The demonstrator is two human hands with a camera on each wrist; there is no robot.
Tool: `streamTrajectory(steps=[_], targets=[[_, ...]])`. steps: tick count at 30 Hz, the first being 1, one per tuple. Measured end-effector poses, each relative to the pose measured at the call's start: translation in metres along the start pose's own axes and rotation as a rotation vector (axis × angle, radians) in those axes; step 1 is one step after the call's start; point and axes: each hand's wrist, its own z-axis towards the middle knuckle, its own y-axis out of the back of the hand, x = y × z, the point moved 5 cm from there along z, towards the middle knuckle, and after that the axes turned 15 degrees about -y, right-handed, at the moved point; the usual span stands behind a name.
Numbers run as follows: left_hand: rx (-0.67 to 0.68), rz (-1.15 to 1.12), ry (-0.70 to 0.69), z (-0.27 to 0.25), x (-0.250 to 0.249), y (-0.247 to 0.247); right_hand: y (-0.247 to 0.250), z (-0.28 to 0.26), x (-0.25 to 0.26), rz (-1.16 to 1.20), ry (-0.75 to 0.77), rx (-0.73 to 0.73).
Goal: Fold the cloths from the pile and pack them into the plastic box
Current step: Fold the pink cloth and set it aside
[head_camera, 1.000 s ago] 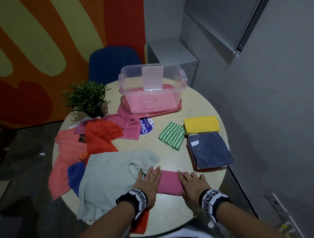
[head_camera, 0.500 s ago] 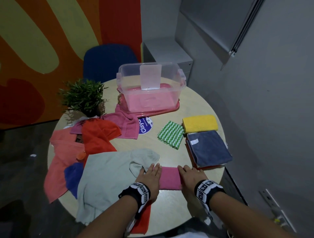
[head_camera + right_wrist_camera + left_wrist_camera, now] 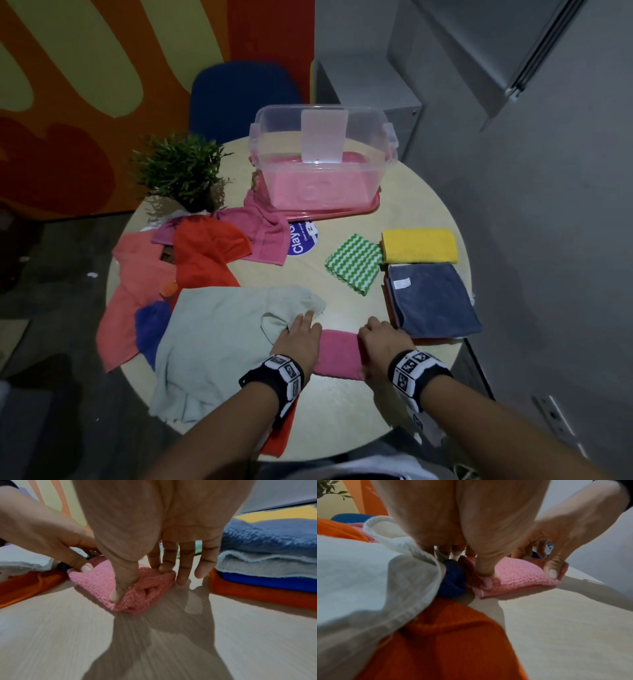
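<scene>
Behind the left hand (image 3: 298,337) and right hand (image 3: 383,339), black wristbands (image 3: 274,375) carry white blocks printed with black square codes.

Both my forearms reach forward side by side, wrists level. I hold my left hand (image 3: 297,339) palm down, its fingers (image 3: 304,319) nearly straight and close together, the thumb (image 3: 485,565) pressing downward at its tip. I hold my right hand (image 3: 381,339) arched with the knuckles raised, thumb (image 3: 122,584) and fingertips (image 3: 181,580) planted tip-down. The two hands sit near each other without touching, thumbs on the inner sides.
</scene>
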Motion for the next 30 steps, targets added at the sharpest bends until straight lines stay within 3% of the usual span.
streamTrajectory(steps=[5, 9, 14, 20, 22, 24, 27, 30], targets=[[-0.068, 0.043, 0.024, -0.004, -0.010, 0.007, 0.000, -0.001, 0.007, 0.027, 0.064, 0.019], [-0.227, -0.292, 0.071, -0.017, 0.001, 0.016, 0.003, 0.002, -0.003, 0.178, 0.108, 0.089], [-0.552, -0.906, 0.193, -0.034, 0.026, 0.049, 0.037, 0.005, -0.028, 0.690, 0.166, 0.178], [-0.802, -1.030, 0.178, -0.005, 0.021, 0.110, 0.099, 0.007, -0.076, 1.244, 0.246, 0.102], [-0.833, -1.011, 0.174, 0.013, 0.007, 0.127, 0.111, 0.019, -0.100, 1.468, 0.206, 0.110], [-0.815, -0.971, 0.150, 0.036, -0.009, 0.139, 0.117, 0.033, -0.128, 1.541, 0.155, 0.043], [-0.755, -0.818, 0.051, 0.070, -0.040, 0.159, 0.121, 0.049, -0.166, 1.529, 0.126, -0.058], [-0.677, -0.818, -0.032, 0.103, -0.064, 0.168, 0.119, 0.065, -0.201, 1.477, 0.052, -0.146]])
